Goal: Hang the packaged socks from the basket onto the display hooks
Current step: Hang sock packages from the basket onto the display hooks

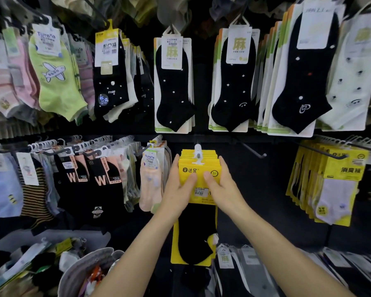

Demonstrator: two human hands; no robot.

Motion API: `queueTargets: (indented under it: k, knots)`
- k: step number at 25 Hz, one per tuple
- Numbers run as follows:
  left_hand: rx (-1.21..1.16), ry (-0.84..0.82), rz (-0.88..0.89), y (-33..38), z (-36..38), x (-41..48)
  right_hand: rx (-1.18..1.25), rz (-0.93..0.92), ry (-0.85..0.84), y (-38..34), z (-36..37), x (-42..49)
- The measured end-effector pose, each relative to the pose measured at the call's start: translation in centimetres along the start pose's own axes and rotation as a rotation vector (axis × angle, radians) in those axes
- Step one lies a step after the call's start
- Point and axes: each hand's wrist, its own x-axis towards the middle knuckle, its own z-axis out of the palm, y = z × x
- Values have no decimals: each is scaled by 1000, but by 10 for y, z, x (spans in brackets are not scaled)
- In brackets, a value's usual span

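Head view: left hand (177, 190), right hand (222, 187) gripping, half-hiding sock packs (198, 167)

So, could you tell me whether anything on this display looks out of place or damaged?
Nothing looks damaged or spilled. One hook stands bare just right of the yellow sock packs, which the left hand and right hand hold by their sides.

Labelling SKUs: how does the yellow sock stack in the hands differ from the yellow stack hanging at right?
The held stack shows a black sock; the right stack a pale one. The left hand and right hand grip the held stack; the right stack hangs untouched on its hook. Both have yellow cards.
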Motion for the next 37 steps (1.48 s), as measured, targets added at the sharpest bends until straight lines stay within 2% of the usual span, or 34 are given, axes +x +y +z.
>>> queueTargets:
  k: [5,10,15,18,21,24,27,30,33,37]
  knots:
    - [-101,0,-44,-10,2,7,-10,45,16,1,2,22]
    - [-64,35,47,-11,5,-2,-47,15,81,7,3,12]
    - [189,185,192,-9,-1,-11,-183,-160,296,-3,-10,7]
    - [307,233,203,-9,-3,-16,-241,-191,294,-4,-14,3]
    - [335,206,202,-13,-2,-10,-225,-112,287,-3,-14,7]
    - [134,79,77,-18,1,-3,-121,71,144,2,-8,11]
    - [29,9,68,-18,6,3,37,69,31,4,4,10]
    - [-27,-24,41,-17,3,8,36,36,14,2,4,10]
    - [-35,-89,-32,-27,1,-6,-10,13,-81,18,-2,-5]
    - [-48,-113,-192,-52,6,-46,-80,136,-205,49,6,-37]
